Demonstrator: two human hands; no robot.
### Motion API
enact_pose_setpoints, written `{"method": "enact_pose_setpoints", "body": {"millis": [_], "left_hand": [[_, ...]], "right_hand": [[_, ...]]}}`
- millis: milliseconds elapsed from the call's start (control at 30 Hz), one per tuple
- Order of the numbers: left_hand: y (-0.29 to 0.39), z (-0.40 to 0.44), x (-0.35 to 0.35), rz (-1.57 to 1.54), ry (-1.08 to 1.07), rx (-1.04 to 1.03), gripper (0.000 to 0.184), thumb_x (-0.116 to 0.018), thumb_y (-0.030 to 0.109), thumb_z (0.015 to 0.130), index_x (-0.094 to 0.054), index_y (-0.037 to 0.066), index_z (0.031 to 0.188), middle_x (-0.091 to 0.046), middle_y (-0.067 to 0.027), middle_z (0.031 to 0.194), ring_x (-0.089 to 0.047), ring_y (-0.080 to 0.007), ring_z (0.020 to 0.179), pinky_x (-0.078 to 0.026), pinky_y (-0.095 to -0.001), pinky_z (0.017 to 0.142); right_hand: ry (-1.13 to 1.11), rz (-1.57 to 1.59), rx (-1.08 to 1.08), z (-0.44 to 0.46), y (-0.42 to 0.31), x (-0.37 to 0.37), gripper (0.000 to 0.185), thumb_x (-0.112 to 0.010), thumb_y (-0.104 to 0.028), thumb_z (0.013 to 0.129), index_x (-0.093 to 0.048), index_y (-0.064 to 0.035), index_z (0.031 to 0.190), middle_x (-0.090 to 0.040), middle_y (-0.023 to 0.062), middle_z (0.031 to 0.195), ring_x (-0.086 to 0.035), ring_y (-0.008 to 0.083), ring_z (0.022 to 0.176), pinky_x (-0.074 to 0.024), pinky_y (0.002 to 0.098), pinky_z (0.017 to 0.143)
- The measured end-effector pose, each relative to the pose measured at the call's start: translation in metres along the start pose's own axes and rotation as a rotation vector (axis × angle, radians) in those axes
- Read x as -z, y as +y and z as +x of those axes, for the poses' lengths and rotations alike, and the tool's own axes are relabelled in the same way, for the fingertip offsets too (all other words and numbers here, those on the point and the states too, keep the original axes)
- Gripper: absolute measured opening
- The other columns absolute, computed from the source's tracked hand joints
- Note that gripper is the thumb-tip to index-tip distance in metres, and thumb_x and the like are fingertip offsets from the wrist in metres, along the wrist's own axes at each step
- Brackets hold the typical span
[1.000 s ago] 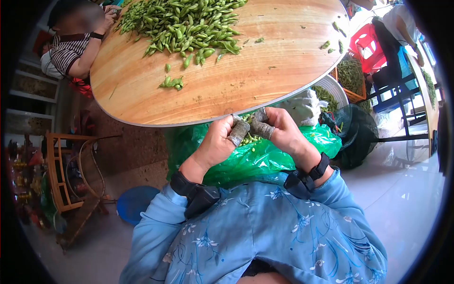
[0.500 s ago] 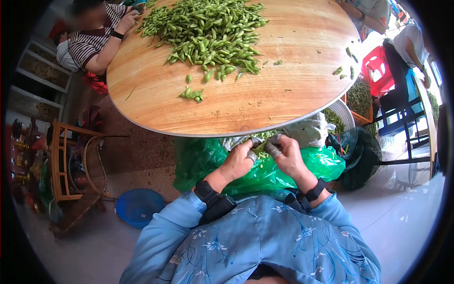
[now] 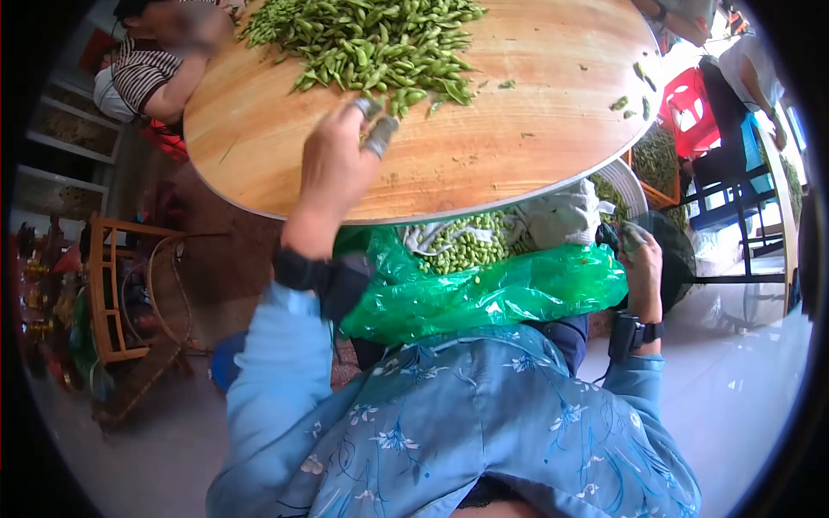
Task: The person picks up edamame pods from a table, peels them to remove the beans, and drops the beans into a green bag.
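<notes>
My left hand (image 3: 338, 164) reaches over the round wooden table (image 3: 458, 186), thumb and finger apart, with nothing visible between them. Its tips, wrapped in grey coverings, are close to the near edge of a heap of green soybean pods (image 3: 371, 47). My right hand (image 3: 642, 263) hangs right of the green plastic bag (image 3: 553, 281), beside a dark bin or bag (image 3: 673, 250). Its fingers are bent together, and whatever they hold is hidden. Shelled green beans (image 3: 471, 246) lie on the bag in my lap, next to a pale cloth (image 3: 561, 220).
A person in a striped shirt (image 3: 142, 78) sits at the table's left; others are at the right. A white basket (image 3: 635, 190) and an orange crate (image 3: 665, 168) hold greenery. A red chair (image 3: 691, 112), wooden chair (image 3: 108, 285) and blue basin (image 3: 226, 361) stand around.
My hands, together over the bag around a pod before, have separated. The left moved up and left over the table; the right moved out to the right. The shelled beans are now uncovered.
</notes>
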State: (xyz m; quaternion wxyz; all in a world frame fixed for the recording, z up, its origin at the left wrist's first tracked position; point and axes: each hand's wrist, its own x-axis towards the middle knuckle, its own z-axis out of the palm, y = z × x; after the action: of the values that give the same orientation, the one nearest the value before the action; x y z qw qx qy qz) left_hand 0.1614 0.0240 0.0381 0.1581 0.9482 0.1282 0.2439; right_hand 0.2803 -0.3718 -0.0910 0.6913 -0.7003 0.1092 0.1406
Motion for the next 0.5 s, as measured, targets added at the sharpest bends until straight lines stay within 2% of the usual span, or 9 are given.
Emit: {"method": "enact_pose_setpoints", "body": {"millis": [67, 133, 200, 267, 333, 400, 467, 500], "left_hand": [[-0.018, 0.015, -0.013, 0.063, -0.035, -0.013, 0.020, -0.060, 0.015, 0.074, -0.056, 0.000, 0.086, -0.058, -0.0159, 0.074, -0.057, -0.0264, 0.063, -0.043, -0.0333, 0.055], [-0.032, 0.024, -0.026, 0.131, -0.064, -0.026, 0.020, -0.060, 0.017, 0.074, -0.055, 0.000, 0.085, -0.058, -0.0162, 0.072, -0.056, -0.0279, 0.061, -0.042, -0.0343, 0.054], [-0.042, 0.028, -0.034, 0.109, -0.074, 0.034, 0.018, -0.060, 0.015, 0.073, -0.053, 0.001, 0.082, -0.057, -0.0160, 0.067, -0.056, -0.0308, 0.060, -0.042, -0.0362, 0.054], [-0.043, 0.030, -0.035, 0.072, -0.089, 0.079, 0.016, -0.057, 0.015, 0.073, -0.053, 0.001, 0.080, -0.057, -0.0186, 0.071, -0.055, -0.0338, 0.065, -0.042, -0.0398, 0.058], [-0.044, 0.029, -0.038, 0.034, -0.106, 0.127, 0.014, -0.054, 0.014, 0.074, -0.053, 0.001, 0.079, -0.057, -0.0212, 0.075, -0.055, -0.0369, 0.071, -0.043, -0.0433, 0.063], [-0.046, 0.027, -0.043, 0.015, -0.013, 0.087, 0.013, -0.052, 0.013, 0.074, -0.052, 0.001, 0.078, -0.057, -0.0206, 0.074, -0.055, -0.0368, 0.069, -0.043, -0.0435, 0.062], [-0.046, 0.025, -0.047, 0.038, 0.032, 0.056, 0.012, -0.051, 0.013, 0.074, -0.052, 0.001, 0.078, -0.057, -0.0202, 0.073, -0.055, -0.0365, 0.068, -0.044, -0.0432, 0.061], [-0.047, 0.025, -0.049, 0.063, 0.080, 0.016, 0.012, -0.050, 0.012, 0.074, -0.051, 0.001, 0.077, -0.057, -0.0199, 0.072, -0.055, -0.0363, 0.068, -0.044, -0.0430, 0.061]], "right_hand": [[-0.211, -0.178, 0.062, -0.013, -0.008, -0.023, 0.021, -0.054, -0.014, 0.078, -0.058, -0.0043, 0.096, -0.058, 0.0016, 0.075, -0.050, 0.0064, 0.063, -0.0386, 0.0192, 0.054], [-0.406, -0.318, 0.143, -0.023, -0.012, -0.055, 0.023, -0.054, -0.010, 0.076, -0.058, -0.0028, 0.097, -0.060, 0.0023, 0.081, -0.054, 0.0104, 0.071, -0.0427, 0.0245, 0.060], [-0.572, -0.508, 0.355, -0.021, 0.002, -0.085, 0.023, -0.055, -0.006, 0.072, -0.059, -0.0014, 0.094, -0.062, 0.0068, 0.079, -0.057, 0.0141, 0.071, -0.0443, 0.0275, 0.061], [-0.706, -0.782, 0.510, -0.026, 0.000, -0.119, 0.020, -0.057, -0.009, 0.068, -0.062, -0.0026, 0.086, -0.062, 0.0125, 0.075, -0.059, 0.0207, 0.067, -0.0454, 0.0306, 0.059], [-0.866, -0.794, 0.549, -0.024, 0.015, -0.150, 0.016, -0.057, -0.017, 0.066, -0.063, -0.0065, 0.077, -0.059, 0.0150, 0.071, -0.058, 0.0273, 0.065, -0.0454, 0.0353, 0.057], [-0.931, -1.009, 0.655, -0.018, 0.040, -0.176, 0.017, -0.055, -0.024, 0.066, -0.063, -0.0100, 0.071, -0.058, 0.0134, 0.067, -0.056, 0.0319, 0.063, -0.0448, 0.0389, 0.056], [-0.944, -1.199, 0.742, -0.014, 0.062, -0.195, 0.014, -0.054, -0.022, 0.066, -0.062, -0.0112, 0.069, -0.056, 0.0126, 0.062, -0.056, 0.0319, 0.061, -0.0449, 0.0406, 0.056], [-0.959, -1.272, 0.697, -0.011, 0.072, -0.204, 0.013, -0.053, -0.020, 0.066, -0.061, -0.0110, 0.068, -0.057, 0.0125, 0.067, -0.056, 0.0315, 0.066, -0.0451, 0.0408, 0.058]]}}
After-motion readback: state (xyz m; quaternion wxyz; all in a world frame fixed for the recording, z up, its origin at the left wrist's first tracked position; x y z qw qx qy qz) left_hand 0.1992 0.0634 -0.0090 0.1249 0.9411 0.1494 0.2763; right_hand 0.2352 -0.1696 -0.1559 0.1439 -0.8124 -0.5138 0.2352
